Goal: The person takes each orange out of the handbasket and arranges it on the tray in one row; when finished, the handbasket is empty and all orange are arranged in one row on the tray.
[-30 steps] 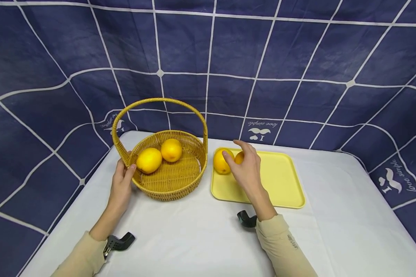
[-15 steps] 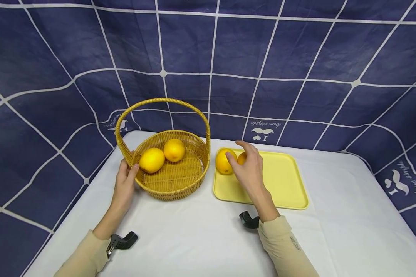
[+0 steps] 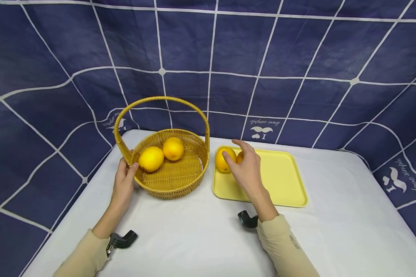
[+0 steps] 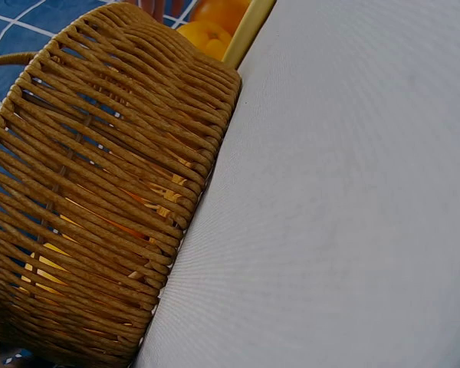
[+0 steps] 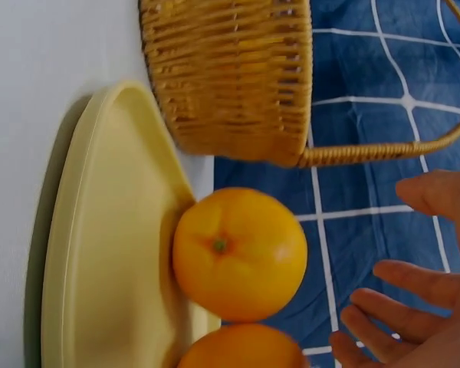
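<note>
A wicker basket point(image 3: 171, 181) with a tall handle stands on the left of the table and holds two yellow-orange fruits point(image 3: 151, 159). The left hand point(image 3: 123, 186) grips its left rim near the handle's base, thumb on the rim. Over the yellow tray point(image 3: 282, 179) hovers the right hand point(image 3: 247, 169), fingers spread and slightly bent. Below it, two orange fruits lie side by side at the tray's left end, one in plain sight point(image 3: 222, 163), the other partly hidden by the hand. The right wrist view shows a gap between the fingers and the nearer fruit point(image 5: 240, 254).
A white cloth point(image 3: 187, 238) covers the table. Behind and at both sides hangs a dark blue curtain point(image 3: 235, 50) with white lines. The basket's tall handle point(image 3: 161, 98) arches up beside the tray. Black devices are strapped to both wrists.
</note>
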Action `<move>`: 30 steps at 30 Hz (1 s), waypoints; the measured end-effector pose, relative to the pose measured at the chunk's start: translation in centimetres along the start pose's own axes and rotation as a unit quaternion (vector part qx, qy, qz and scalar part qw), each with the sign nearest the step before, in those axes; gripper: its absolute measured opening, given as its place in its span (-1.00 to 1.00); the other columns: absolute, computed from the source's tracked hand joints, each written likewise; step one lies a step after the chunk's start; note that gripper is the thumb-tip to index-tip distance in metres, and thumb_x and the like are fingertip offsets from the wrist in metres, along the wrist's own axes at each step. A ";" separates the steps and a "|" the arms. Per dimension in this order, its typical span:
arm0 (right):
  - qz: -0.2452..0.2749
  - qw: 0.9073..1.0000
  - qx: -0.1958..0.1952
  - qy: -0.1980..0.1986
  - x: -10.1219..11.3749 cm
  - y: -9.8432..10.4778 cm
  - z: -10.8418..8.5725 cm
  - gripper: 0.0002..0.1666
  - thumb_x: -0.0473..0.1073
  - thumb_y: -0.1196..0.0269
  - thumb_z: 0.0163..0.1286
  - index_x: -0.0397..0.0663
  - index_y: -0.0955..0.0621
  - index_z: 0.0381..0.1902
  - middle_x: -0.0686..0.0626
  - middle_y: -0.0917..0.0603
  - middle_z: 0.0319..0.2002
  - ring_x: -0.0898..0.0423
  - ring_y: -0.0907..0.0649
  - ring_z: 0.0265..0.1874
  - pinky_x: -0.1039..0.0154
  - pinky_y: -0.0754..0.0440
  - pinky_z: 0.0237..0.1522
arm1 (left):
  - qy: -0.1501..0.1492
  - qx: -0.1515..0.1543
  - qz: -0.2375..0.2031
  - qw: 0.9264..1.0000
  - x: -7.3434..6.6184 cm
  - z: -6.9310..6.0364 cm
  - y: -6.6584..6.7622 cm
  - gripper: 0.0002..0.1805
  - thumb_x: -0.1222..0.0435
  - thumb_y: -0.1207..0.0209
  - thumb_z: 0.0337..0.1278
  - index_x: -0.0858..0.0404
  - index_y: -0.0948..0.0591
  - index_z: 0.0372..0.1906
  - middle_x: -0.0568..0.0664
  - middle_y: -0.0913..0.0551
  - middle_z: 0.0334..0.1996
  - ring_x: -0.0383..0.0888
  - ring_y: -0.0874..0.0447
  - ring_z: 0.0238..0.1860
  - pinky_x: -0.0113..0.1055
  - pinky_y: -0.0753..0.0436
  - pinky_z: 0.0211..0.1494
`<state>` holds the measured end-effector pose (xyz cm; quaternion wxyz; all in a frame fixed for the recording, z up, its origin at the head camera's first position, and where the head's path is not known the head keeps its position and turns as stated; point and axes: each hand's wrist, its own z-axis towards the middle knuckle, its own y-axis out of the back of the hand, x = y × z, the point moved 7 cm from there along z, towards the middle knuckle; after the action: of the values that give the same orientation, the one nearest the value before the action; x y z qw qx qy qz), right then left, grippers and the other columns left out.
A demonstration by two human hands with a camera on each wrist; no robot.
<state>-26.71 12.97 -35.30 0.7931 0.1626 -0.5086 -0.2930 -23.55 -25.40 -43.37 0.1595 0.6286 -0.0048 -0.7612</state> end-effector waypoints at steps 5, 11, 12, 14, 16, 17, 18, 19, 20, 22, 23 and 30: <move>0.012 0.999 0.030 -0.001 1.1 -0.8 -0.6 -0.35 0.04 -0.44 0.37 -0.07 -0.63 0.35 -0.14 -0.68 0.29 -0.21 -0.63 0.24 -0.12 -0.50 0.35 | 0.003 0.004 0.008 1.000 0.2 -0.1 -0.2 -0.36 0.04 0.11 0.72 0.11 -0.11 0.69 0.15 -0.30 0.59 -0.01 -0.28 0.53 -0.75 -0.32 0.31; 0.036 0.997 0.066 0.001 3.1 -2.4 -1.7 -0.37 0.06 -0.43 0.39 0.00 -0.63 0.35 -0.06 -0.67 0.31 -0.17 -0.62 0.30 -0.11 -0.51 0.41 | -0.001 -0.009 -0.001 1.000 0.2 0.0 0.2 -0.40 0.10 0.10 0.72 0.18 -0.17 0.66 0.17 -0.34 0.56 -0.08 -0.30 0.49 -0.71 -0.32 0.33; 0.037 0.997 0.069 0.005 3.4 -2.6 -1.9 -0.38 0.06 -0.43 0.39 0.00 -0.63 0.35 -0.06 -0.68 0.30 -0.17 -0.62 0.30 -0.11 -0.52 0.39 | -0.002 -0.010 -0.006 1.000 0.2 0.0 0.2 -0.40 0.11 0.10 0.72 0.19 -0.18 0.65 0.16 -0.34 0.56 -0.09 -0.30 0.50 -0.70 -0.31 0.34; 0.034 0.996 0.081 0.011 4.1 -3.3 -2.2 -0.39 0.06 -0.42 0.40 0.02 -0.64 0.34 -0.05 -0.68 0.30 -0.16 -0.64 0.28 -0.09 -0.54 0.37 | -0.004 -0.011 -0.014 1.000 0.2 0.1 0.1 -0.40 0.13 0.09 0.72 0.21 -0.19 0.65 0.16 -0.32 0.57 -0.10 -0.28 0.51 -0.69 -0.31 0.36; 0.034 0.995 0.097 0.020 4.7 -4.1 -2.6 -0.39 0.06 -0.42 0.40 0.01 -0.64 0.34 -0.05 -0.69 0.29 -0.14 -0.64 0.26 -0.09 -0.56 0.34 | 0.000 -0.009 -0.018 1.000 0.3 0.1 0.0 -0.40 0.13 0.09 0.72 0.20 -0.17 0.66 0.17 -0.32 0.58 -0.09 -0.28 0.51 -0.69 -0.32 0.35; 0.035 0.994 0.105 0.024 5.1 -4.5 -2.8 -0.40 0.05 -0.42 0.40 0.02 -0.64 0.34 -0.05 -0.69 0.28 -0.12 -0.64 0.25 -0.08 -0.56 0.33 | 0.002 -0.007 -0.020 1.000 0.2 0.1 -0.1 -0.39 0.12 0.10 0.72 0.19 -0.16 0.67 0.18 -0.31 0.58 -0.08 -0.28 0.51 -0.69 -0.32 0.34; 0.036 0.993 0.112 0.028 5.5 -4.9 -2.9 -0.40 0.05 -0.42 0.40 0.01 -0.64 0.34 -0.05 -0.69 0.28 -0.10 -0.64 0.25 -0.07 -0.56 0.34 | 0.003 -0.005 -0.021 1.000 0.3 0.1 -0.2 -0.39 0.12 0.09 0.72 0.18 -0.16 0.67 0.17 -0.32 0.57 -0.07 -0.29 0.50 -0.69 -0.33 0.33; 0.038 0.992 0.118 0.032 5.9 -5.3 -3.0 -0.40 0.04 -0.42 0.40 0.00 -0.64 0.34 -0.05 -0.69 0.28 -0.09 -0.64 0.26 -0.06 -0.56 0.35 | 0.004 -0.002 -0.021 1.000 0.2 0.1 -0.3 -0.38 0.11 0.10 0.72 0.17 -0.14 0.68 0.17 -0.31 0.57 -0.06 -0.28 0.51 -0.69 -0.32 0.33; 0.042 0.991 0.123 0.038 6.3 -5.7 -3.0 -0.39 0.02 -0.43 0.39 -0.02 -0.63 0.34 -0.06 -0.69 0.27 -0.09 -0.64 0.26 -0.07 -0.56 0.35 | 0.002 0.001 -0.020 1.000 0.2 0.1 -0.3 -0.37 0.10 0.10 0.72 0.16 -0.13 0.68 0.17 -0.30 0.58 -0.05 -0.26 0.52 -0.70 -0.32 0.33; 0.047 0.989 0.134 0.046 7.3 -6.5 -3.0 -0.38 0.01 -0.43 0.39 -0.05 -0.62 0.35 -0.06 -0.67 0.29 -0.09 -0.62 0.30 -0.09 -0.51 0.40 | -0.004 0.005 -0.023 1.000 0.1 0.2 -0.5 -0.37 0.09 0.10 0.72 0.15 -0.12 0.68 0.15 -0.29 0.59 -0.02 -0.24 0.55 -0.70 -0.31 0.34; 0.048 0.988 0.140 0.050 7.7 -6.9 -2.9 -0.37 0.01 -0.42 0.39 -0.06 -0.62 0.36 -0.07 -0.67 0.30 -0.09 -0.60 0.32 -0.11 -0.48 0.42 | -0.007 0.006 -0.023 1.000 0.0 0.2 -0.5 -0.37 0.09 0.10 0.72 0.15 -0.12 0.68 0.15 -0.29 0.59 0.00 -0.23 0.56 -0.71 -0.31 0.34; 0.053 0.978 0.187 0.077 10.5 -10.6 -2.0 -0.35 -0.01 -0.39 0.42 -0.12 -0.58 0.39 -0.15 -0.66 0.30 -0.11 -0.62 0.30 -0.08 -0.53 0.39 | -0.010 -0.004 -0.034 0.999 -0.1 0.1 -0.2 -0.39 0.12 0.10 0.72 0.18 -0.14 0.67 0.12 -0.26 0.62 0.00 -0.20 0.59 -0.71 -0.29 0.38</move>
<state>-24.87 -1.95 -34.61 0.7999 0.3035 -0.4994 -0.1366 -23.66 -25.19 -43.29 0.1359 0.6199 0.0177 -0.7726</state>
